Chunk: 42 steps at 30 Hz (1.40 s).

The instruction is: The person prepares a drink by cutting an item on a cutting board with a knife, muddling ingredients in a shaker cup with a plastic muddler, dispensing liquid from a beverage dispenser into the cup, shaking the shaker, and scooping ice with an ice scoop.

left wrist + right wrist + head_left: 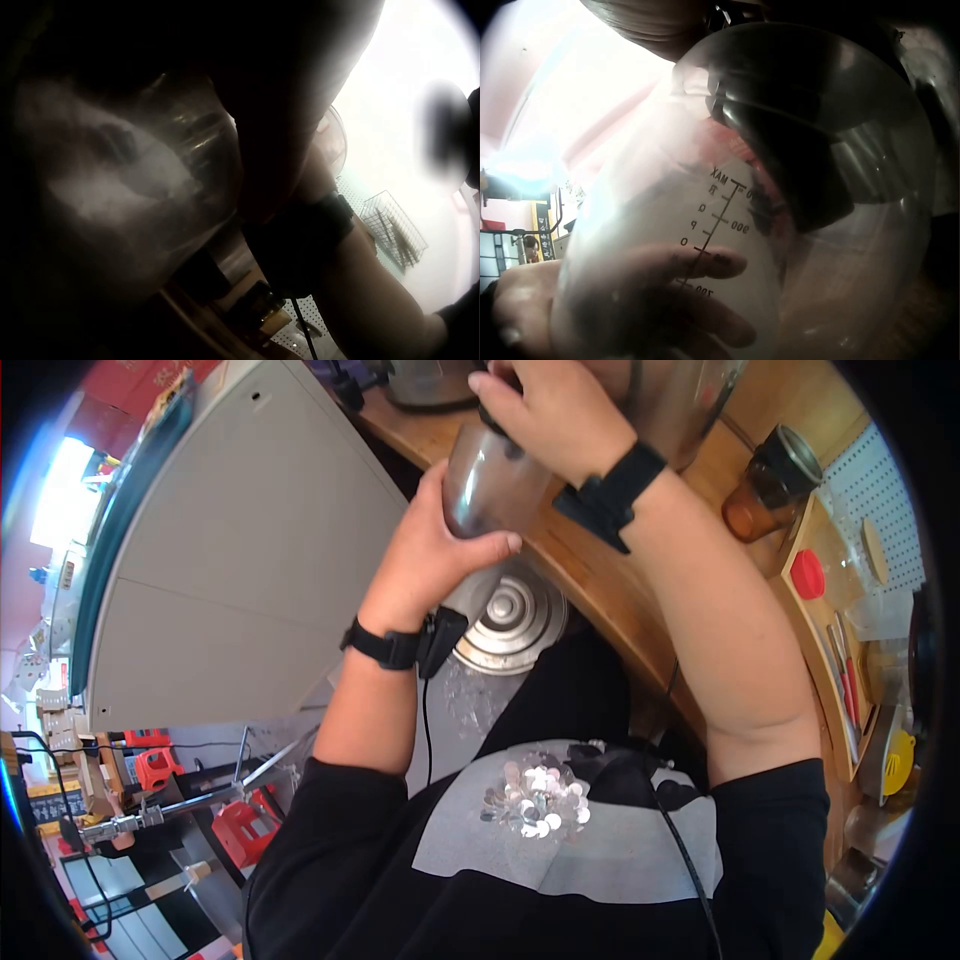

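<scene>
A clear container (480, 485) is tilted at the top centre of the head view. My left hand (425, 550) grips its side, thumb along the near side. The right wrist view shows printed scale marks on the container (727, 217), with the fingers of my left hand (697, 292) seen through the wall. My right hand (560, 415) is at the container's upper end, fingers curled round a black part (490, 420); the fingertips are partly hidden. In the left wrist view the container (150, 172) is dark and blurred.
A wooden worktop (590, 585) runs beside the hands, bearing an amber-brown jar (755, 510) and a wooden tray (815, 640) with tools. A large grey cabinet (240, 550) stands left. Below the hands is a round metal lid-like object (505, 615). Shiny discs (545, 800) lie on grey material over the lap.
</scene>
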Motion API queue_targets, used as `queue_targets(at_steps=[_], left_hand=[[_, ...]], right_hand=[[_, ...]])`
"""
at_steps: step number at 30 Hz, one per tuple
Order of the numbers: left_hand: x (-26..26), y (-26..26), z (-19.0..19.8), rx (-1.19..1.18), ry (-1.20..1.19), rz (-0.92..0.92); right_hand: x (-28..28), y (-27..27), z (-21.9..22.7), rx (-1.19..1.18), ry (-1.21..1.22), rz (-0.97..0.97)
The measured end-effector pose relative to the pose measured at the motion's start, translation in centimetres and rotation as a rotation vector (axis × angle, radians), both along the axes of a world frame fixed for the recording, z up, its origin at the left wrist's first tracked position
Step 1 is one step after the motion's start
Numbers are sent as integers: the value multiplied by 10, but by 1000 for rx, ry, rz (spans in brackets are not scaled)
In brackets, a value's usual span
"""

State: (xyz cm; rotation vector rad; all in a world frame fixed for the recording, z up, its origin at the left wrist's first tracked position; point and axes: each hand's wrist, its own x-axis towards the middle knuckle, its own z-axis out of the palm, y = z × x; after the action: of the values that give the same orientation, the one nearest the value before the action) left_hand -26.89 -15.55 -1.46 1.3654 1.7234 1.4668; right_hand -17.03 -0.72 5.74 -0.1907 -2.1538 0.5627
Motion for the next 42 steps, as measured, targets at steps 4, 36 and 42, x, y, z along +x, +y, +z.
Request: queue_targets(at_steps=[4,36,42], left_hand=[[-2,-2,-1,-44,28,-13],[1,-3,9,-167,171,54],[3,-6,8,-179,223,108]], right_hand=[[-6,3,-13,11,86,-48],[-1,-1,-9,-108,17,-44],[-2,-2,-8,-130,10,-41]])
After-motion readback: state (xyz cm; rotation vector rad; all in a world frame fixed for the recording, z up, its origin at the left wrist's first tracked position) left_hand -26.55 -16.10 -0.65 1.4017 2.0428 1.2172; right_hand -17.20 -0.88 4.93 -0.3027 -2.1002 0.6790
